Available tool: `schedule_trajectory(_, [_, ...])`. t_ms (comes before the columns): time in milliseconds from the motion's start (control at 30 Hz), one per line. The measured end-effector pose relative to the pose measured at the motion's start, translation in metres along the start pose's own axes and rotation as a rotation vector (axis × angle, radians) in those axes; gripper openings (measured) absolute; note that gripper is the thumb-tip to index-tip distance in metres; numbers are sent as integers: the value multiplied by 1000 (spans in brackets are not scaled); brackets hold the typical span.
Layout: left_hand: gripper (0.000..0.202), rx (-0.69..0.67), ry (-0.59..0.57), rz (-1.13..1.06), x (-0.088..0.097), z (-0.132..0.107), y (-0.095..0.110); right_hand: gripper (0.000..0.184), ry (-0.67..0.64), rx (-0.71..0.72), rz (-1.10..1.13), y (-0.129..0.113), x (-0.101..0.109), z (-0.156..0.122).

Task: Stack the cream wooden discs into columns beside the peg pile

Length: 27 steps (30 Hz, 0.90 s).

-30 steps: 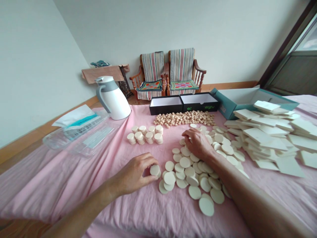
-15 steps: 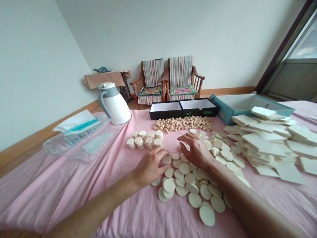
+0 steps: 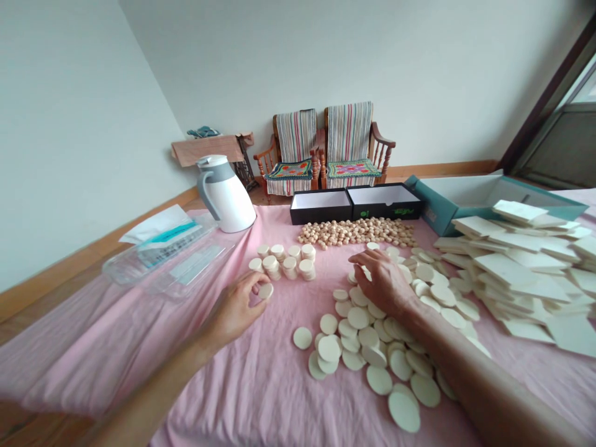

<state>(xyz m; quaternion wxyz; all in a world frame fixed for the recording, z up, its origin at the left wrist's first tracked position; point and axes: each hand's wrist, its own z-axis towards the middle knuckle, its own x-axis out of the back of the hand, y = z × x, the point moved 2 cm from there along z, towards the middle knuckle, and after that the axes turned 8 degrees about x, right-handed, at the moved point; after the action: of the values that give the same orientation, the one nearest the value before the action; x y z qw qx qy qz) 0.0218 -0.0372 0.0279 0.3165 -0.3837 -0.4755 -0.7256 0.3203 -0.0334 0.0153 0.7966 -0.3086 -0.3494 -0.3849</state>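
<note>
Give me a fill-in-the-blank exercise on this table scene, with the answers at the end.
The left hand holds ____ disc. The two open boxes are ____ on the outside. The white jug has a ____ handle. The square slabs lie to the ____ of the loose discs.

Answers: one; black; grey; right.

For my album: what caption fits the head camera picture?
Left hand pinching a cream disc beside small stacks, right hand resting on loose discs on a pink cloth.
</note>
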Motion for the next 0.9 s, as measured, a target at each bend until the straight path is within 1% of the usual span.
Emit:
schedule_trajectory(67, [21, 19, 26, 28, 2, -3, -14, 23, 0, 7, -3, 0, -1, -1])
schedule_trajectory(133, [20, 18, 43, 45, 2, -4, -22, 23, 5, 12, -12, 1, -2, -1])
schedule_trajectory(367, [18, -52, 84, 93, -2, -4, -21, 23, 54, 23, -46, 9, -2, -3])
schedule_trajectory(467, [19, -62, 108, 66, -2, -8, -25, 22, 87, 12, -49, 13, -1, -3])
schedule_trajectory(567, [19, -76, 129, 24, 2, -13, -26, 22, 89, -15, -36, 9, 3, -1])
schedule_trajectory(633, [20, -99, 75, -41, 5, -17, -20, 22, 61, -17, -13, 1, 6, 0])
schedule_trajectory(700, [21, -144, -52, -122, 6, -21, -6, 21, 24, -9, 6, -8, 10, 2])
schedule_trajectory(767, [23, -228, -196, -177, 2, -26, 12, 21, 16, -15, 13, -16, 12, 1])
schedule_trajectory(833, [29, -349, -309, -193, -4, -31, 32, 22, 37, -41, 21, -20, 11, -2])
schedule_trajectory(867, [31, -401, -352, -186, -8, -33, 41, 23, 55, -59, 23, -20, 10, -4])
schedule_trajectory(900, [33, -431, -371, -170, -13, -35, 48, 23, 70, -76, 25, -19, 8, -7])
